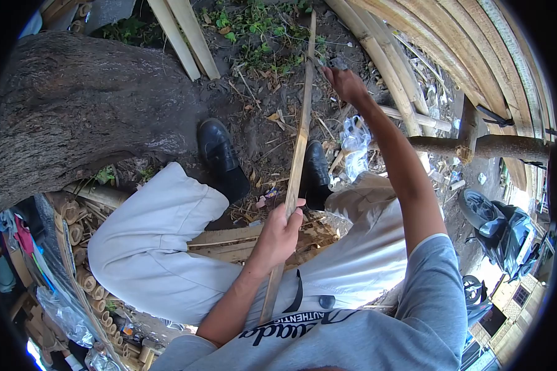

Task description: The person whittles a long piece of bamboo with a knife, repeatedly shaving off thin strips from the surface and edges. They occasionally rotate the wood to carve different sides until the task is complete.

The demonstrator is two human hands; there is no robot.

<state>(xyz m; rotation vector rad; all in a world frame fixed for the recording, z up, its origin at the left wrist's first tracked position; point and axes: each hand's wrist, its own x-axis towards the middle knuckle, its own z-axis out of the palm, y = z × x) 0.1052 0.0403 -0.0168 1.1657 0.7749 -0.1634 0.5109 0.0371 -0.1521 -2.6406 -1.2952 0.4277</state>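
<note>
A long bamboo strip (300,145) runs from my waist, between my legs, out to the ground ahead. My left hand (280,238) is wrapped around its near part, above my lap. My right arm is stretched far forward. In my right hand (349,86) is a thin dark tool, seemingly a knife (317,62), whose end meets the strip close to its far end. The fingers of that hand are closed around the handle, which is mostly hidden.
A thick tree trunk (86,99) lies at the left. Split bamboo lengths (464,46) curve across the upper right, near a wooden pole (507,147). Plastic bags (354,148) lie by my right shoe (315,164). Cut bamboo pieces (90,284) are stacked lower left; a motorcycle (501,229) stands right.
</note>
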